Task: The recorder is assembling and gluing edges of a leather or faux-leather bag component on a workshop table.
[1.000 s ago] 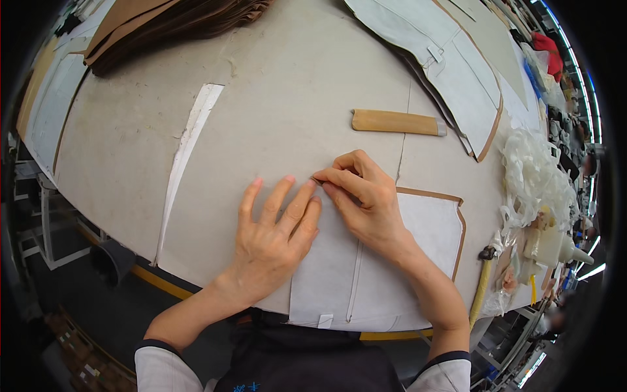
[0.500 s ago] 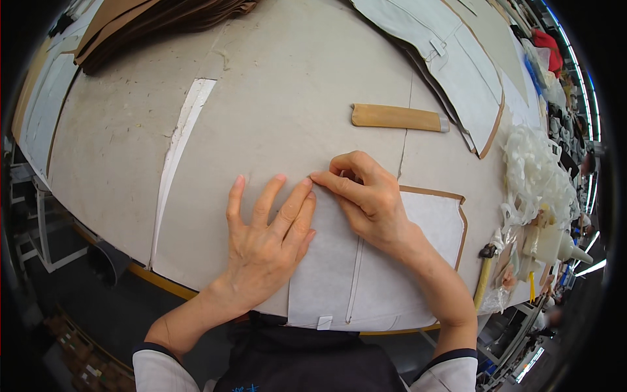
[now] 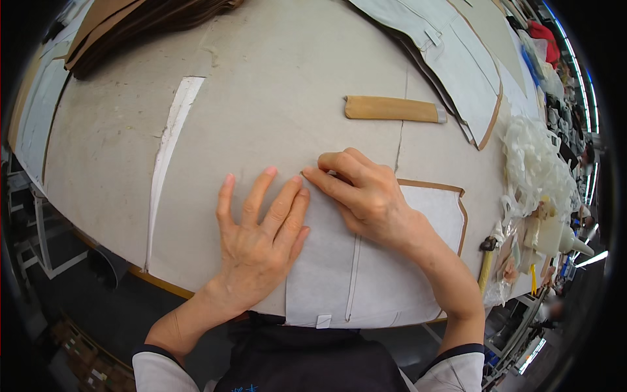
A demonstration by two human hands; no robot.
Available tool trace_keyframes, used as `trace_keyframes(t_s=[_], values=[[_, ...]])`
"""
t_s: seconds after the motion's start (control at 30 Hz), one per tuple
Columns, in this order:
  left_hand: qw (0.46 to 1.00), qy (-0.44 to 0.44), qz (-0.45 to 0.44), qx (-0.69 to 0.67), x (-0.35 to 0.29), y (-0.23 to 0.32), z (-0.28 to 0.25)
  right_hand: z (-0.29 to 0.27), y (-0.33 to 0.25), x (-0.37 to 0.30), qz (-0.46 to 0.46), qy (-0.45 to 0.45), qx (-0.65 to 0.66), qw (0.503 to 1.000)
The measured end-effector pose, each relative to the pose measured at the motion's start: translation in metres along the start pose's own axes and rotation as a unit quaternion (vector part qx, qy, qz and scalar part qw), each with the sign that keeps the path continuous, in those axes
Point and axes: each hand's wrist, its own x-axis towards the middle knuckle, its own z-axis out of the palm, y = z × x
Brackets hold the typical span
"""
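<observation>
A white-backed panel [image 3: 392, 274] with a brown border lies at the table's front edge, with a narrow double line running down it. Its far left corner sits under my hands. My left hand [image 3: 264, 228] rests flat with fingers stretched out, partly on the table and along the panel's left edge. My right hand [image 3: 369, 193] is closed in a pinch at the panel's far left corner, its thumb and forefinger close to the left fingertips. The folded edge between those fingers is mostly hidden.
A tan flat strip-shaped tool [image 3: 392, 109] lies beyond my right hand. White-backed pieces [image 3: 450, 65] are stacked far right, brown sheets [image 3: 144, 26] far left. A white torn strip [image 3: 173, 130] marks the table. Right, crumpled plastic bags [image 3: 532, 163] lie near a yellow-handled hammer [image 3: 486, 264].
Both hands have shifted slightly left, the right still pinching along the panel's far edge. The whole view has moved a little; the panel stays nearly in place.
</observation>
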Motion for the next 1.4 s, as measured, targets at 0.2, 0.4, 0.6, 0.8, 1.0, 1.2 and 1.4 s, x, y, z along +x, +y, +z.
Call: trace_keyframes(t_s=[0.2, 0.4, 0.6, 0.8, 1.0, 1.2, 1.4], values=[[1.000, -0.006, 0.000, -0.007, 0.000, -0.001, -0.001, -0.005, -0.001, 0.003, -0.030, -0.037, -0.032, 0.998], [1.000, -0.013, 0.003, -0.003, -0.001, -0.003, -0.001, -0.010, 0.002, 0.006, -0.117, -0.085, -0.067, 0.987], [0.999, -0.003, -0.006, -0.050, 0.006, -0.007, -0.005, -0.010, 0.002, 0.009, -0.191, -0.102, -0.133, 0.967], [0.998, -0.048, 0.039, -0.033, 0.006, -0.014, -0.004, -0.003, -0.008, -0.006, 0.027, 0.008, -0.005, 1.000], [0.998, -0.048, 0.048, -0.006, 0.007, -0.013, -0.006, 0.005, -0.016, -0.013, 0.030, 0.073, -0.027, 0.997], [0.998, -0.043, 0.048, 0.002, 0.006, -0.015, -0.005, 0.016, -0.017, -0.006, 0.022, 0.103, -0.087, 0.991], [0.999, -0.018, 0.047, 0.009, 0.006, -0.017, -0.002, 0.024, -0.014, -0.003, 0.007, 0.097, -0.112, 0.989]])
